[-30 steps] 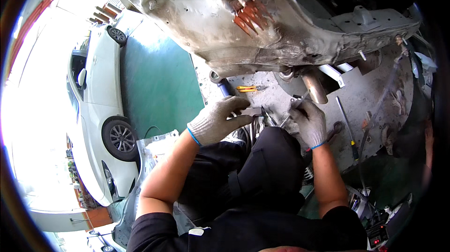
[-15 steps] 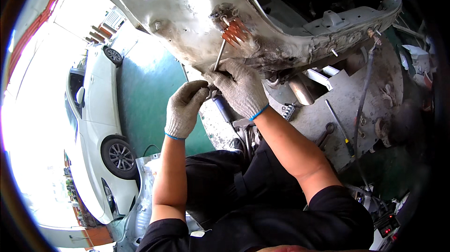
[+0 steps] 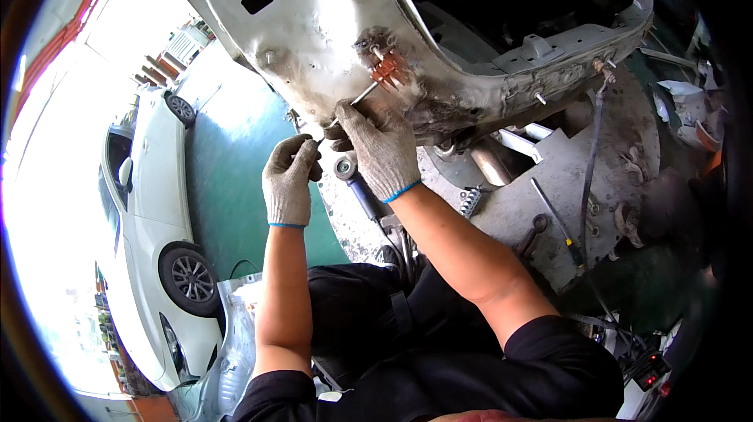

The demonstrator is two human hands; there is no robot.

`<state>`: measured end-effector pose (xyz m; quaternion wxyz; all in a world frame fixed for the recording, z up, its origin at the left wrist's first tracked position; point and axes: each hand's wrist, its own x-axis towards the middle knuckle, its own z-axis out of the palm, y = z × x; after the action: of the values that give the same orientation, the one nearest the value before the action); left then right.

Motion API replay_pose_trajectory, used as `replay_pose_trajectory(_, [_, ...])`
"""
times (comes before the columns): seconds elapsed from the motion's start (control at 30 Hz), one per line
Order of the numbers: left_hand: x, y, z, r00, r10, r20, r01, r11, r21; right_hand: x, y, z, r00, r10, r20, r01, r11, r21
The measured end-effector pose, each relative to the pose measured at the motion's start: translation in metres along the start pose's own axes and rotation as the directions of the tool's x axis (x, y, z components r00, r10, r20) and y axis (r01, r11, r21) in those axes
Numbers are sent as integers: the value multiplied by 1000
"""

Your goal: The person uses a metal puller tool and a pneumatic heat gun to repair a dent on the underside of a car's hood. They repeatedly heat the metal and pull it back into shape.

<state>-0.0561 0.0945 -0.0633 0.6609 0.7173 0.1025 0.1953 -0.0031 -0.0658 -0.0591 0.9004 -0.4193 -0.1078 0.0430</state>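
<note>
Both hands wear off-white knit gloves with blue cuffs. My right hand (image 3: 380,147) is closed around a thin metal rod (image 3: 365,93) below a dented white car body panel (image 3: 314,22). The rod slants up to a copper-coloured toothed claw (image 3: 390,70), which lies against a scraped, rusty patch of the panel. My left hand (image 3: 289,179) is closed, fingertips pinched beside the rod's lower end. Its fingers hide most of what they grip; only a thin dark piece shows between the two hands.
A round-headed power tool (image 3: 362,198) lies below my hands on a worn metal plate (image 3: 510,214). A yellow-and-black-handled screwdriver (image 3: 558,222), a wrench (image 3: 533,234) and a cable (image 3: 594,159) are to the right. A white car (image 3: 149,241) stands at left on green floor.
My hands have moved slightly left and a little apart. The rod leans over more, and the claw's teeth look less spread. The whole view has shifted slightly.
</note>
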Motion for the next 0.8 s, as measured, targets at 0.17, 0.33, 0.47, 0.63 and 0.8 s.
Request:
replay_pose_trajectory(0.17, [9, -8, 9, 999, 2, -33, -12, 955, -295, 6, 1, 3, 996, -82, -33, 81, 996, -24])
replay_pose_trajectory(0.33, [17, -14, 5, 996, 27, 80, -6, 970, -244, 3, -16, -2, 997, -76, -16, 75, 995, -66])
replay_pose_trajectory(0.47, [18, -16, -9, 976, -31, 218, 73, 979, -188, 2, -21, -10, 989, -147, 12, 145, 960, -240])
replay_pose_trajectory(0.63, [14, -11, -2, 958, -78, 276, 148, 959, -243, 3, -14, -9, 993, -110, -46, 105, 990, -93])
replay_pose_trajectory(0.8, [8, -6, 1, 930, -87, 357, 193, 943, -271, 2, -15, -7, 991, -95, -95, 89, 994, -69])
